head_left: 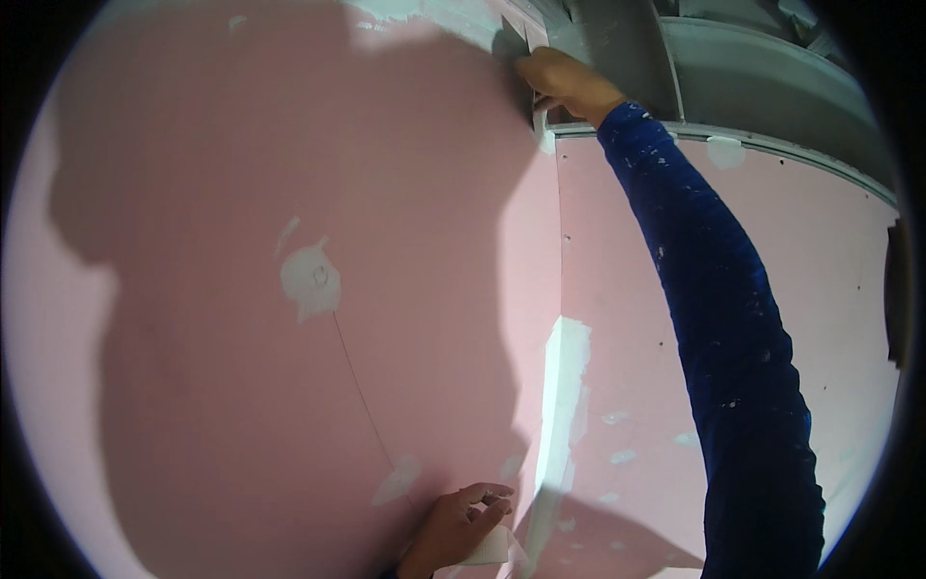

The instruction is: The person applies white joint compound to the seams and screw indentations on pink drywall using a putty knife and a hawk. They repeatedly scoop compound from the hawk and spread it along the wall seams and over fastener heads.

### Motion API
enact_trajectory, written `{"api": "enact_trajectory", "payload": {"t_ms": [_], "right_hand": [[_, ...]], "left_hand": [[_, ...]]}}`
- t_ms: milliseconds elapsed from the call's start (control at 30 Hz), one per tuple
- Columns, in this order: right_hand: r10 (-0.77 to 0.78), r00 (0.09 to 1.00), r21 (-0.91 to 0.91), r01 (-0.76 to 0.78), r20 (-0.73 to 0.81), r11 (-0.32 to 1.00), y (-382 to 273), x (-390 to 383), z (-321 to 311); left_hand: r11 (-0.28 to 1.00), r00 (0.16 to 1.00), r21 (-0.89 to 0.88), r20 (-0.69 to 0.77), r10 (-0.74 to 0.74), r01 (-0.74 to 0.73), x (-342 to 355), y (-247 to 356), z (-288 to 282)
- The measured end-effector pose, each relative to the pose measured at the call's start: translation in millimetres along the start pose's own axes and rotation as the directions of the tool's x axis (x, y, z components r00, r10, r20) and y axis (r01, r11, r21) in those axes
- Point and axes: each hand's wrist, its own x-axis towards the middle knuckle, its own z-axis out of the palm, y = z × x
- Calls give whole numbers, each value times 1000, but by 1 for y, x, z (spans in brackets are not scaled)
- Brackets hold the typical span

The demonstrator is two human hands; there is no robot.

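At the top of the inside corner, my right hand [569,82] reaches up with its fingers closed. A narrow pale strip [541,125] shows just below those fingers, but what they grip is mostly hidden. My left hand [458,526] is low beside the same corner, its fingers curled in. Under its thumb and palm a folded white paper strip [490,548] sticks out, partly cut off by the lower edge. Between the hands, white joint compound [565,386] covers the lower length of the corner; above it the bare seam shows as a thin dark line.
Pink drywall [424,241] fills the left side, with a round compound patch [311,282] and a line running down from it. Another pink panel [617,241] meets it on the right. Metal track [772,152] and a grey duct-like surface [762,77] run above.
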Motion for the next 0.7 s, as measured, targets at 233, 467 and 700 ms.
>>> {"api": "enact_trajectory", "payload": {"t_ms": [233, 467, 700], "right_hand": [[-422, 905, -311, 387, -53, 868, 22, -28, -28], [-113, 993, -35, 111, -44, 993, 3, 1, -6], [-107, 984, -306, 60, -140, 950, -23, -2, -17]], "left_hand": [[1000, 999, 25, 28, -16, 16, -2, 5, 1], [998, 998, 4, 13, -64, 64, -2, 7, 3], [995, 998, 99, 52, 22, -27, -2, 2, 1]]}}
